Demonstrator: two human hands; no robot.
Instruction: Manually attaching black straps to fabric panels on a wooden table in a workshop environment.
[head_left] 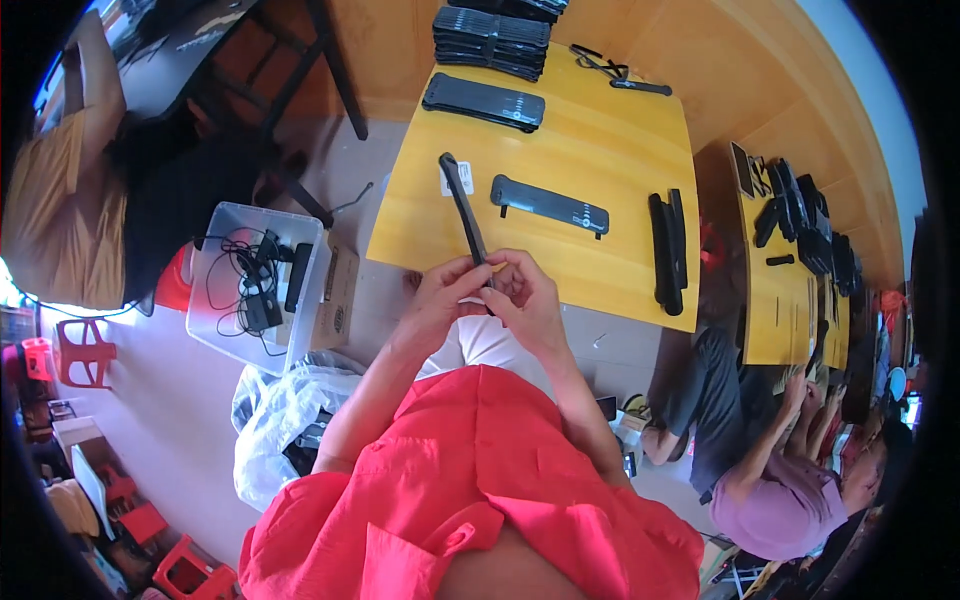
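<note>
Before me, both hands hold the near end of a long, thin black strip-like piece [463,208], which points away over the yellow table. My left hand [445,293] pinches its end from the left. The fingers of my right hand [525,298] are closed on the same end, and their tips hide part of it. Just right of the piece lies a flat black panel [550,204] with light printing and small tabs. Under the piece's far end is a white label [459,179]. Long black bars [667,255] lie side by side near the table's right edge.
At the back of the yellow table [420,225] stand a stack of black panels [490,48] and a lower pile [483,102]. A clear bin [215,325] with cables is at left. People work at both sides; a second yellow table [765,345] stands right.
</note>
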